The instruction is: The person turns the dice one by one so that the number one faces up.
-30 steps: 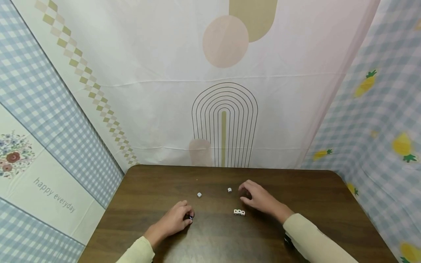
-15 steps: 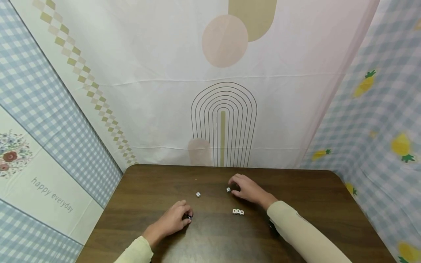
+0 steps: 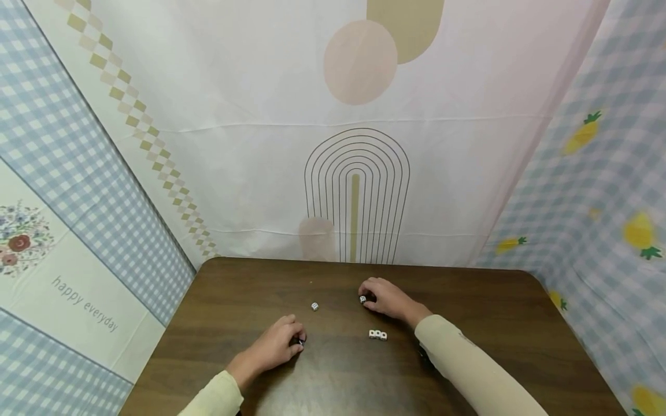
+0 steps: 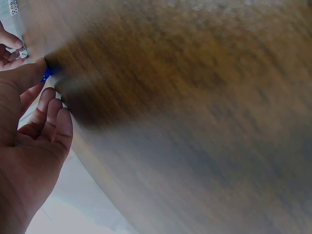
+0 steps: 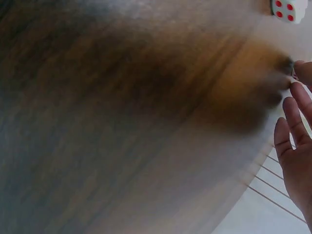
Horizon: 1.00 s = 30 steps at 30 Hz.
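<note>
My left hand (image 3: 278, 342) rests low over the wooden table, pinching a small blue die (image 4: 47, 74) between thumb and forefinger. Most of that die is hidden by the fingers in the head view. Farther back, my right hand (image 3: 387, 297) has thumb and forefinger around a white die (image 3: 362, 299) with dark pips. Its other fingers are spread loosely in the right wrist view. Between the hands, another white die (image 3: 314, 307) lies alone. A row of three white dice (image 3: 378, 334) sits side by side, nearer than the right hand.
The dark wooden table (image 3: 333, 387) ends at a white patterned cloth (image 3: 260, 185) hanging behind it. Checked cloths hang at the left and right sides. A white die with red pips (image 5: 289, 10) shows at the top of the right wrist view.
My right hand has moved left to the far white die and closed its thumb and forefinger around it. The left hand has stayed in place with the blue die.
</note>
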{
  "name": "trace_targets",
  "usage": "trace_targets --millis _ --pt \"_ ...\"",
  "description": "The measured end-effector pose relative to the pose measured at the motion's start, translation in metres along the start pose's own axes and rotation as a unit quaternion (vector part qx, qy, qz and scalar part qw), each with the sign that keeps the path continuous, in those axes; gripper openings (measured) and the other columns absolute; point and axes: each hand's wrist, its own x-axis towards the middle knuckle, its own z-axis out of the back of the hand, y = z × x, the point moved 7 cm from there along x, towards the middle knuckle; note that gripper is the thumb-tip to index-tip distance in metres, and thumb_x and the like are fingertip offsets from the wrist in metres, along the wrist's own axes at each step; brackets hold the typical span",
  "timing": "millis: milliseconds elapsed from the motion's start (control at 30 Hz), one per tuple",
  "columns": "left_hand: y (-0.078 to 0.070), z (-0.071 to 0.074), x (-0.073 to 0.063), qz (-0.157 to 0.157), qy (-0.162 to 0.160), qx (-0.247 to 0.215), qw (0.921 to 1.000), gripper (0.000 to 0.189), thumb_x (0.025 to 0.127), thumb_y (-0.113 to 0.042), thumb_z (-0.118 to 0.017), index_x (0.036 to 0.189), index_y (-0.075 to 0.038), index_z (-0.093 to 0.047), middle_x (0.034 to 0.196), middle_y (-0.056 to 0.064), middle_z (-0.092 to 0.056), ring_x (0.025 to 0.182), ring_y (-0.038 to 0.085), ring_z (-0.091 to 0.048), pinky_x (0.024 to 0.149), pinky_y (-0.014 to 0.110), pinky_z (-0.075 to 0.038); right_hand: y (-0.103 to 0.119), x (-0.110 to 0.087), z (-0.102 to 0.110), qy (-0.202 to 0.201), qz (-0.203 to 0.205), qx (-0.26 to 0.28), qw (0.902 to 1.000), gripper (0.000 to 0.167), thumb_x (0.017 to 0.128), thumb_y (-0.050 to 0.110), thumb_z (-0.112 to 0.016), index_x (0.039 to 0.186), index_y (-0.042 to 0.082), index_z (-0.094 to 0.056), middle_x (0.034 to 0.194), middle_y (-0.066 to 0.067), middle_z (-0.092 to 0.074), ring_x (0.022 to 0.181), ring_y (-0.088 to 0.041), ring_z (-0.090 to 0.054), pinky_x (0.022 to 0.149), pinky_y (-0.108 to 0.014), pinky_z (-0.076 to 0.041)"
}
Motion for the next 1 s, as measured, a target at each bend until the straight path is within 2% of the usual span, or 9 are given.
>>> trace_targets --millis 200,400,733,1000 --pt "0.001 0.000 0.001 0.001 0.003 0.006 1.0000 0.019 0.082 -0.014 -0.084 0.087 -0.017 -0.066 0.088 -0.008 -0.051 0.085 0.008 -0.049 0.077 0.029 -0.047 0.004 0.001 -0.001 -0.012 0.015 0.016 0.9997 0.015 0.091 0.011 -0.076 0.104 0.011 -0.069 0.102 0.002 -0.064 0.095 -0.015 -0.060 0.085 -0.036 -0.052" --pt "0.002 -0.002 0.000 0.002 0.003 0.001 1.0000 0.019 0.081 -0.013 -0.084 0.087 -0.016 -0.066 0.088 -0.005 -0.053 0.086 0.009 -0.050 0.078 0.029 -0.047 -0.001 -0.002 -0.001 -0.020 0.011 0.017 0.9996 0.014 0.090 0.010 -0.077 0.101 0.014 -0.069 0.099 0.004 -0.063 0.091 -0.010 -0.059 0.081 -0.030 -0.052" --pt "0.001 -0.003 0.000 0.005 0.004 0.002 1.0000 0.018 0.082 -0.013 -0.084 0.087 -0.016 -0.066 0.088 -0.007 -0.052 0.087 0.009 -0.050 0.079 0.029 -0.048 -0.013 -0.014 0.004 -0.031 -0.010 0.026 0.9991 0.014 0.090 0.009 -0.077 0.100 0.013 -0.069 0.099 0.004 -0.064 0.090 -0.010 -0.060 0.079 -0.029 -0.053" --pt "0.002 -0.003 0.000 0.004 0.000 0.003 1.0000 0.019 0.081 -0.013 -0.084 0.087 -0.017 -0.066 0.088 -0.006 -0.052 0.086 0.009 -0.049 0.078 0.029 -0.047 -0.014 -0.017 0.004 -0.036 -0.007 0.032 0.9988 0.014 0.089 0.006 -0.076 0.099 0.011 -0.068 0.096 0.002 -0.062 0.087 -0.010 -0.059 0.076 -0.028 -0.052"
